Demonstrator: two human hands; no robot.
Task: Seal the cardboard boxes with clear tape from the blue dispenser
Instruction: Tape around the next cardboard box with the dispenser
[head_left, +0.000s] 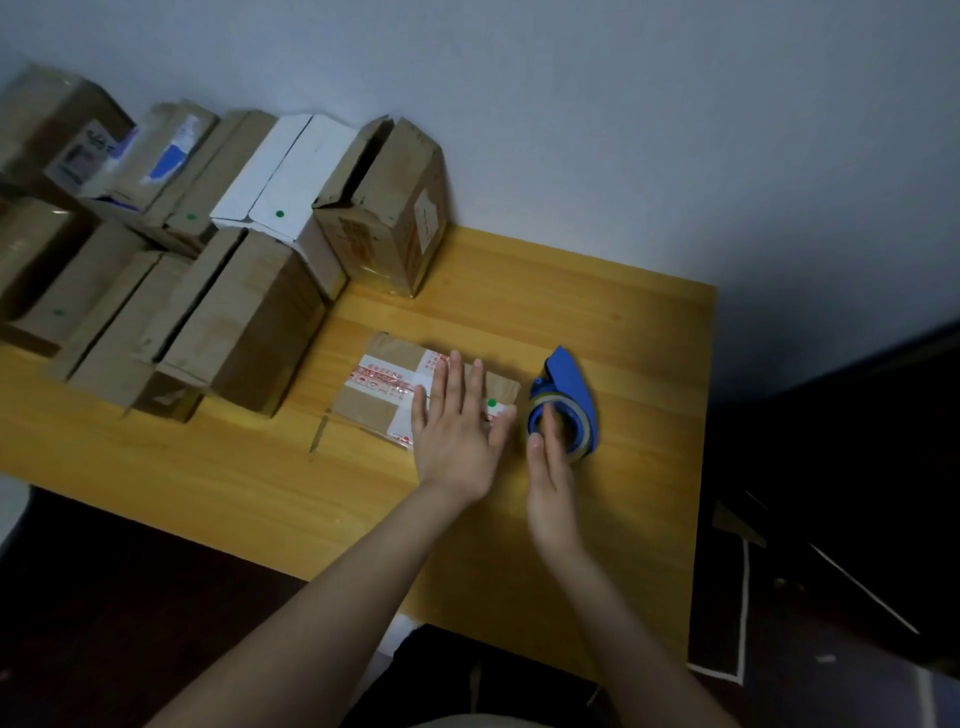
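On the table (571, 291), stacked boxes (249, 312) crowd upper left; our left hand (457, 431) lies flat on a box (379, 400), right hand (553, 488) grips the dispenser (571, 379).

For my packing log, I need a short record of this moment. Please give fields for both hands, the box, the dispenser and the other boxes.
left hand: flat, fingers straight, pressing on the small box
right hand: fingers reach the dispenser; grip unclear
small box: lies flat on the table
dispenser: blue, on the table, right of the small box
other boxes: stacked at the table's far left
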